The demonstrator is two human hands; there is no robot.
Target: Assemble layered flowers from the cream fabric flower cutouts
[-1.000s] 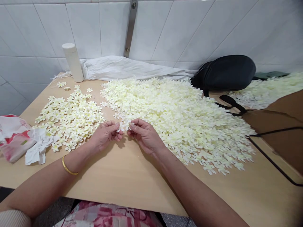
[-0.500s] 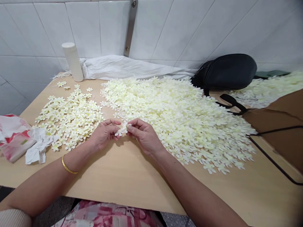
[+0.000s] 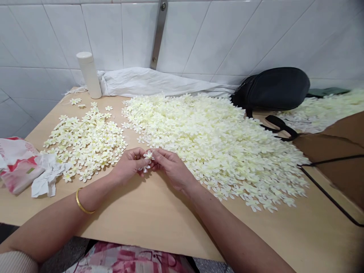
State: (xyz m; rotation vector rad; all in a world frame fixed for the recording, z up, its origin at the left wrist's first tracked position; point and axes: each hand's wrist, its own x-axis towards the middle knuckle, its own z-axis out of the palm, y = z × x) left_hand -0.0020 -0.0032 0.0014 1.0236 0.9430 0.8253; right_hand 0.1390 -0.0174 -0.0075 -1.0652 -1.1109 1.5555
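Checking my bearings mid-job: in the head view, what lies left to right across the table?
Red-and-white bag → small spread of flowers → left hand → right hand → large heap of flowers → black pouch

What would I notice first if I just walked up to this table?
Probably the huge heap of cream fabric flowers covering the middle of the wooden table, with a smaller, flatter spread of flowers to its left. Right in front, the left hand and right hand pinch one small flower between their fingertips.
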